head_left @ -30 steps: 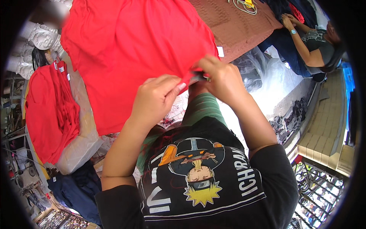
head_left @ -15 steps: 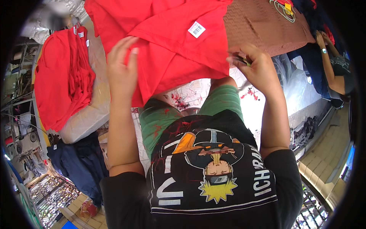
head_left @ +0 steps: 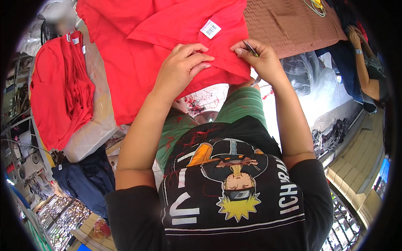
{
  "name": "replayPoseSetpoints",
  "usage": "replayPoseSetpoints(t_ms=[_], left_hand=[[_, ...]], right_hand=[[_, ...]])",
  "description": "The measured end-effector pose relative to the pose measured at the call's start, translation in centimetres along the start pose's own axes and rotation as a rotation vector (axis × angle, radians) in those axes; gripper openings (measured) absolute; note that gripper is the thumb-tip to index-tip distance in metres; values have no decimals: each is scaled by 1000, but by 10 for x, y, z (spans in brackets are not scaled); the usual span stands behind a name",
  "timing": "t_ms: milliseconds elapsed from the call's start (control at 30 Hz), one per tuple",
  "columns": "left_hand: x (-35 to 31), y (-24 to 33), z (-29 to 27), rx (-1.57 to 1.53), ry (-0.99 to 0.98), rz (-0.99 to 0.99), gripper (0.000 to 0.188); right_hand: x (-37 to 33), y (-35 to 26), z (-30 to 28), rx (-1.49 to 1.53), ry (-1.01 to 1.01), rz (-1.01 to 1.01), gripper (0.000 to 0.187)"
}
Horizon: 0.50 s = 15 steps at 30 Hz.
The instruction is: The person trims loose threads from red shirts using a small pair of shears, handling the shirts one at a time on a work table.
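Observation:
A red garment (head_left: pixel 138 71) is spread over the work surface before me and hangs over its front edge, with a white printed tag (head_left: pixel 210 29) on it. My left hand (head_left: pixel 183 67) bends its fingers and thumb together on the cloth just below the tag. At the garment's right edge, my right hand (head_left: pixel 261 60) holds a small pair of scissors (head_left: pixel 251 49) in its palm, dark and partly hidden by the fingers. Its thumb and forefinger meet at the red cloth.
Red garments (head_left: pixel 63 92) lie stacked on a plastic-covered surface at the left, above dark blue clothing (head_left: pixel 86 180). A brown textured surface (head_left: pixel 293 25) extends to the right. Clear plastic (head_left: pixel 307 75) hangs below it. A co-worker's arm (head_left: pixel 363 67) shows at the far right.
My left hand has moved right across the garment, from its left side to below the tag. My right hand has shifted slightly left and up onto the cloth's edge. The garment has slid a little left.

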<state>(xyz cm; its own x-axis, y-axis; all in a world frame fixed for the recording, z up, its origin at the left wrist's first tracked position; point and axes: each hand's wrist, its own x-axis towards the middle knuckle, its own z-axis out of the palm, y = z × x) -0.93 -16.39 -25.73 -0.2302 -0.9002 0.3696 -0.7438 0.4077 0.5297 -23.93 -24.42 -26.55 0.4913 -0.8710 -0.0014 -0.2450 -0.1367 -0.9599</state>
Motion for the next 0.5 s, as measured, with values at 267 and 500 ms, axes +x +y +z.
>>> replayPoseSetpoints(t_ms=[267,500], left_hand=[[-16,7,-72,-155,-278,-23,11],[-28,27,-115,-150,-156,-386,14]], right_hand=[[-3,-9,-16,-60,-43,61,25],[-12,-50,-31,-483,146,-114,32]])
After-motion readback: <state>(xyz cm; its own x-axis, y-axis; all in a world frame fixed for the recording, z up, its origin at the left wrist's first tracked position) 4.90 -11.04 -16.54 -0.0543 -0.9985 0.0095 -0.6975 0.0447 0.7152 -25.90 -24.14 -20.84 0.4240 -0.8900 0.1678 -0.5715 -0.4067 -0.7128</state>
